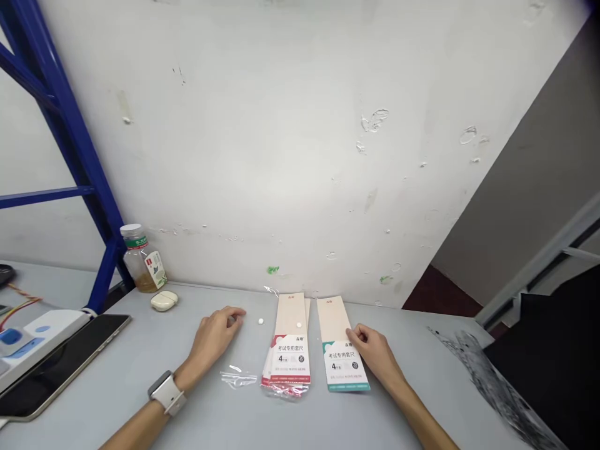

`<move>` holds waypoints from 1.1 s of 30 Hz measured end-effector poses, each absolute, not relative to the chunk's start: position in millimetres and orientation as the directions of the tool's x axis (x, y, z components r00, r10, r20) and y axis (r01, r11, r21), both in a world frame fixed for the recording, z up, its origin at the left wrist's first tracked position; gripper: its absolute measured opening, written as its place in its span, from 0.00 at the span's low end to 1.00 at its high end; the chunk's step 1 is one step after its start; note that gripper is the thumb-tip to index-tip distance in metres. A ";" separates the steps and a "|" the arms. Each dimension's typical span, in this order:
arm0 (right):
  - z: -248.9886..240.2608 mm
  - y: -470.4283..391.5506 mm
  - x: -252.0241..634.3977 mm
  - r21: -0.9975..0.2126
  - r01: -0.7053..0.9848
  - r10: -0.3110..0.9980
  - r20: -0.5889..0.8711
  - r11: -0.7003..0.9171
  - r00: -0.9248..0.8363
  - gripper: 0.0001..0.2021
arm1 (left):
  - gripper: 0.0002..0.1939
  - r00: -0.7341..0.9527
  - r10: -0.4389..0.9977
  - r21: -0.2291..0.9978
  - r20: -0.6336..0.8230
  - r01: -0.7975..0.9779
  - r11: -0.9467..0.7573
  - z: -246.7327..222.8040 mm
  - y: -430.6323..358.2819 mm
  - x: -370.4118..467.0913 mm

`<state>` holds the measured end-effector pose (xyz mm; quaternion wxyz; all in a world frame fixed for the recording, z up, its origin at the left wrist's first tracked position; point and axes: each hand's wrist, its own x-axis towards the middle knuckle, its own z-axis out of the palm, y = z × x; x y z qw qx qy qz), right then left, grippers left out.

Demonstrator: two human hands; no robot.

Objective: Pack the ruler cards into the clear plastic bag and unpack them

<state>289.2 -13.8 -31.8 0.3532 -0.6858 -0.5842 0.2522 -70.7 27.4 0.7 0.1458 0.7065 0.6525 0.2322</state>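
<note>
My left hand (218, 331) rests on the grey desk with loosely bent fingers, a gap showing between thumb and forefinger. Just right of its fingertips lies a small white disc (260, 321). My right hand (372, 350) pinches the right edge of a teal-bottomed ruler-set card (344, 359), which has a pale upper part. Left of that card, a small stack of red-bottomed ruler-set cards (290, 359) lies in clear plastic. A second white disc (299, 325) sits on the stack. Between the stack and my left hand is a crumpled clear plastic strip (238, 378).
At the desk's back left stand a lidded jar (144, 259) and a cream oval case (164, 300). A phone (65, 362) leans by a white power strip (51, 331) at the left. A blue metal frame (77, 137) rises there. Behind is a white wall (281, 156).
</note>
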 end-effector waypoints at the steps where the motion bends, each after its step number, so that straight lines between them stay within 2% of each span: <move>1: -32.3 -13.1 290.1 -0.759 0.646 0.976 0.079 -0.073 0.202 0.18 | 0.17 0.048 0.986 0.460 0.160 0.880 -0.118 -0.7 27.1 -71.6; 4: -32.9 -12.5 291.7 -0.702 0.708 0.973 0.104 -0.073 0.204 0.18 | 0.15 0.059 0.967 0.343 0.249 0.928 -0.144 -6.0 25.3 -71.8; 7: -33.2 -14.1 290.0 -0.647 0.761 0.976 0.131 -0.049 0.174 0.18 | 0.15 0.163 0.924 0.264 0.347 0.928 -0.263 -13.3 23.6 -68.1; 10: -33.7 -16.7 286.6 -0.601 0.799 0.975 0.166 -0.020 0.150 0.17 | 0.14 0.316 0.878 0.269 0.359 0.866 -0.422 -19.3 21.9 -63.2; 14: -35.3 -19.1 284.9 -0.546 0.838 0.973 0.199 0.014 0.114 0.10 | 0.13 0.345 0.887 0.245 0.307 0.872 -0.424 -21.3 21.2 -62.2; 20: -37.8 -21.2 286.9 -0.471 0.873 0.975 0.223 0.128 -0.022 0.16 | 0.15 0.367 0.871 0.270 0.325 0.847 -0.458 -17.6 19.8 -61.3; 24: -38.9 -22.8 288.7 -0.465 0.866 0.974 0.205 0.181 -0.093 0.17 | 0.17 0.522 0.801 0.300 0.292 0.746 -0.595 -6.0 7.2 -49.4; 28: -40.5 -23.8 286.0 -0.458 0.870 0.969 0.233 0.182 -0.081 0.16 | 0.19 0.649 0.718 0.316 0.251 0.646 -0.695 2.5 -6.9 -38.7; 33: -37.4 -27.4 271.7 -0.421 0.882 0.929 0.368 0.210 -0.045 0.15 | 0.21 0.623 0.755 0.326 0.205 0.684 -0.653 -3.9 -10.5 -36.4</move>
